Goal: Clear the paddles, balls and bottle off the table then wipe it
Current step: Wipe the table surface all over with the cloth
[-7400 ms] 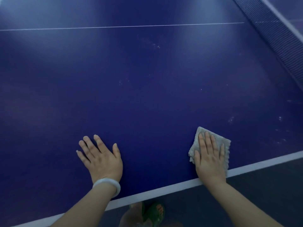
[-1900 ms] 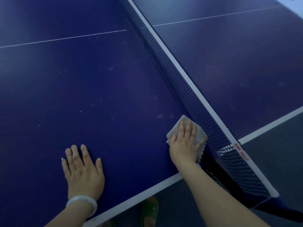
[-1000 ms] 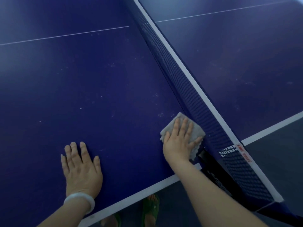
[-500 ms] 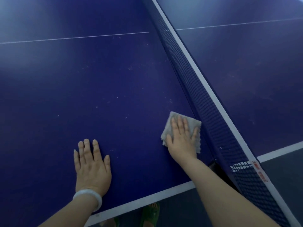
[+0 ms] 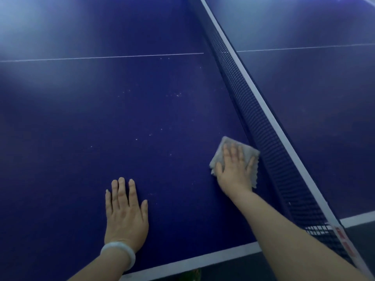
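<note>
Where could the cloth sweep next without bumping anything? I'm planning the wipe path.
Bare blue table spreads from the left hand out to the thin centre line, and between both hands. It is tight only at the cloth under the right hand, beside the net.

Dim bluish light, pale glare top-left (wide-angle bending, soft focus).

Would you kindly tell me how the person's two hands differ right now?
The right hand presses a grey cloth beside the net; the left hand lies on bare table. The left wrist wears a pale bangle; the right wrist is bare. The right hand reaches farther from the table's near edge than the left. Both lie flat, palm down, fingers straight.
</note>
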A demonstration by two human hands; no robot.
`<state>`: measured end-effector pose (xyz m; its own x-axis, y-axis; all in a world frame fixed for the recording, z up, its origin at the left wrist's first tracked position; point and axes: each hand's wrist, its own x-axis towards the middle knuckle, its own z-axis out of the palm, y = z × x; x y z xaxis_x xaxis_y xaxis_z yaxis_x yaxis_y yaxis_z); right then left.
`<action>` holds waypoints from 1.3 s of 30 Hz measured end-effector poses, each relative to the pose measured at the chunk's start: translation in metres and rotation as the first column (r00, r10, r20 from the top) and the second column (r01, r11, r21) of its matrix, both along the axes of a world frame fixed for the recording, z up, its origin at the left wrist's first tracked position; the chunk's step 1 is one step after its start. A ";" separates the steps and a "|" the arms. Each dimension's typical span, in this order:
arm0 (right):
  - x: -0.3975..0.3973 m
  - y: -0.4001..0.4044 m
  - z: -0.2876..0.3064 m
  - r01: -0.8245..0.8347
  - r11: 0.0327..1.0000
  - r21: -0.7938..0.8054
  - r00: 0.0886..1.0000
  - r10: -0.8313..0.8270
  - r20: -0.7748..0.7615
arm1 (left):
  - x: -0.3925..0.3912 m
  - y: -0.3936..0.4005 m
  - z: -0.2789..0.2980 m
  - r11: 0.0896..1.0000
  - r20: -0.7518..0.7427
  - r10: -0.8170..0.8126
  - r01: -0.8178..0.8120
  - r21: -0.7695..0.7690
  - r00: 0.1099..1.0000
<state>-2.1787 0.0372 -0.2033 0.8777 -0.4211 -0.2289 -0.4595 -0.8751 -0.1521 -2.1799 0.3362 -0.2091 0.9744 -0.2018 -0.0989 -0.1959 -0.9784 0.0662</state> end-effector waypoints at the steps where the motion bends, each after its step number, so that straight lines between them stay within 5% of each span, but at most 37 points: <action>1: -0.002 0.015 -0.001 -0.110 0.994 0.012 0.993 0.109 0.038 | 0.000 0.000 0.000 1.000 0.000 -0.002 0.002 0.002 1.000; 5: -0.036 0.023 -0.006 -0.484 0.875 0.026 0.873 0.481 0.074 | 0.000 0.001 0.001 1.000 -0.013 -0.005 0.005 0.006 1.000; 7: -0.030 -0.007 -0.008 -0.384 0.923 0.007 0.923 0.383 0.042 | 0.000 0.001 0.001 1.000 -0.019 -0.001 0.001 0.004 1.000; 11: 0.025 -0.051 -0.005 0.068 0.996 -0.051 0.997 -0.070 -0.024 | 0.000 0.001 0.001 1.000 -0.030 0.004 -0.004 0.012 1.000; 14: 0.071 -0.029 0.003 0.143 0.990 0.016 0.989 -0.143 -0.032 | 0.000 0.000 0.002 1.000 -0.028 0.003 -0.004 -0.001 1.000; 17: 0.079 0.020 0.005 -0.213 0.977 0.032 0.977 0.212 0.018 | -0.001 -0.001 0.003 0.999 -0.023 -0.002 0.001 -0.037 1.000; 19: 0.055 0.044 0.001 -0.478 0.878 0.015 0.878 0.478 0.038 | -0.001 0.000 0.002 0.999 -0.026 -0.003 0.002 -0.051 1.000; 21: 0.032 0.033 -0.003 -0.539 0.842 0.009 0.842 0.538 0.054 | -0.001 0.000 0.001 0.999 -0.024 0.000 -0.001 -0.052 1.000; 25: 0.031 -0.029 0.001 -0.049 0.998 -0.040 0.999 0.050 0.014 | 0.000 0.000 0.003 1.000 -0.045 0.010 -0.010 -0.003 0.999; 29: 0.071 0.001 0.009 0.233 0.972 0.032 0.972 -0.234 0.011 | 0.000 0.000 0.004 1.000 -0.057 0.020 -0.019 0.015 0.998; 32: 0.084 0.073 0.005 -0.141 0.986 0.090 0.988 0.135 0.068 | -0.001 0.000 0.003 1.000 -0.050 0.001 0.000 0.026 0.999; 35: 0.070 0.118 -0.001 -0.556 0.831 0.010 0.830 0.555 0.049 | 0.000 0.000 0.002 1.000 -0.028 -0.002 0.002 0.012 1.000; 37: 0.064 0.091 -0.002 -0.572 0.820 -0.020 0.819 0.572 0.041 | -0.001 0.000 0.002 1.000 -0.032 0.000 0.000 0.015 0.999; 39: 0.047 0.040 -0.001 -0.340 0.940 -0.002 0.939 0.340 0.054 | -0.002 0.001 0.001 1.000 -0.034 0.008 -0.007 0.010 0.999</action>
<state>-2.1315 0.0776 -0.2048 0.9791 -0.0940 -0.1804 -0.1259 -0.9765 -0.1746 -2.1816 0.3367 -0.2081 0.9720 -0.1934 -0.1337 -0.1865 -0.9805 0.0628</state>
